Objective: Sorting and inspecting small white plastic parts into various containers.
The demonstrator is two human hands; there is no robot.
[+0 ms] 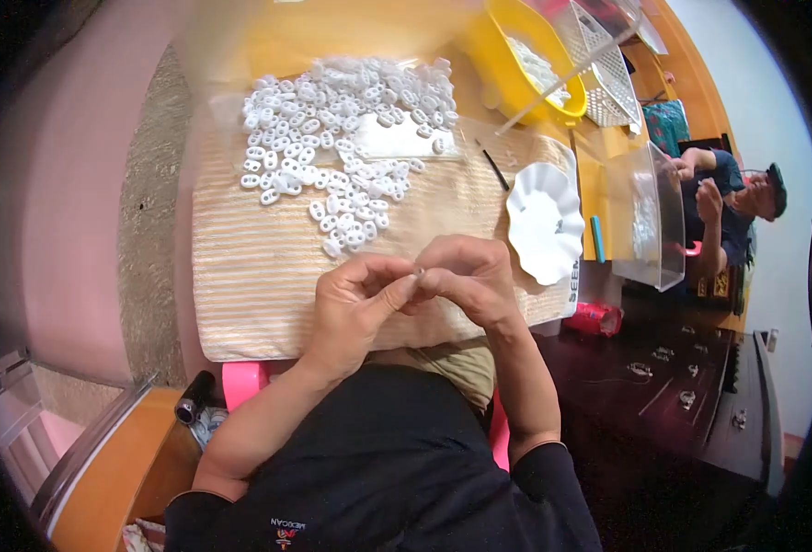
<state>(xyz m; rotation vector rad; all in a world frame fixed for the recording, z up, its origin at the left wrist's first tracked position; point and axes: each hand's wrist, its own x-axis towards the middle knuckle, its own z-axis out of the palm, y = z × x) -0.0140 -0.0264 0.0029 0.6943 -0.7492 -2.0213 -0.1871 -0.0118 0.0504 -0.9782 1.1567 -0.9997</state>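
Observation:
My left hand (360, 299) and my right hand (475, 276) meet over the near edge of the striped cloth (250, 304). Thumbs and forefingers are pinched together at one spot. A tiny dark speck shows between the fingertips, but what they hold is too small to name. Just beyond the hands lies a large spread of small white oval plastic pieces (282, 147), each with two holes. A white scalloped dish (544, 225) stands to the right of my right hand, and a thin black stick-like tool (493, 167) lies beside it.
At the far right stand a yellow basin (507, 28) with white pieces inside and a white perforated basket (608, 92). A clear plastic bin (668, 221) is by another person (728, 193), whose hands are raised. A blue stick (597, 239) and red package (594, 318) lie nearer.

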